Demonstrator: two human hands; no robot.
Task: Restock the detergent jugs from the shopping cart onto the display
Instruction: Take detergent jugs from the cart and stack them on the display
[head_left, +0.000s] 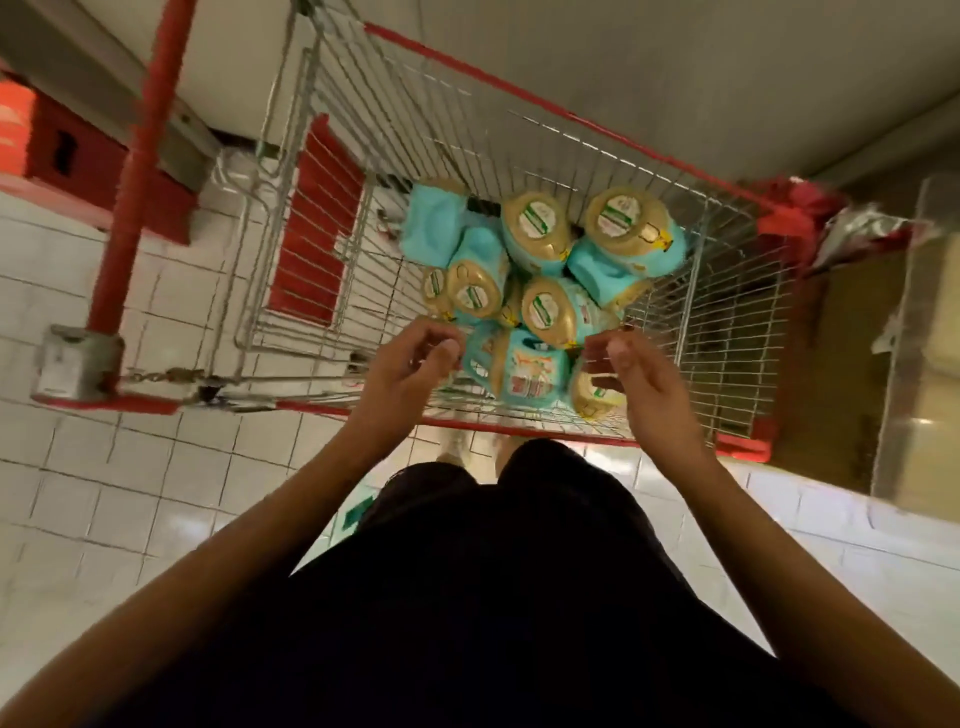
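Observation:
A wire shopping cart (561, 111) with red rim trim stands right in front of me. Several turquoise detergent jugs (535, 231) with gold caps lie piled in its bottom. My left hand (410, 358) hovers over the cart's near edge, fingers loosely curled, holding nothing. My right hand (639, 369) hangs beside it, also loosely curled and empty, just above a jug (524, 374) lying on its side. Neither hand touches a jug. The display is not clearly in view.
The cart's red handle bar (140, 171) runs along the left, with a coin lock (78, 364) at its near end. White floor tiles (104, 467) surround the cart. A red crate (57, 140) sits at far left, a shelf unit (919, 338) at right.

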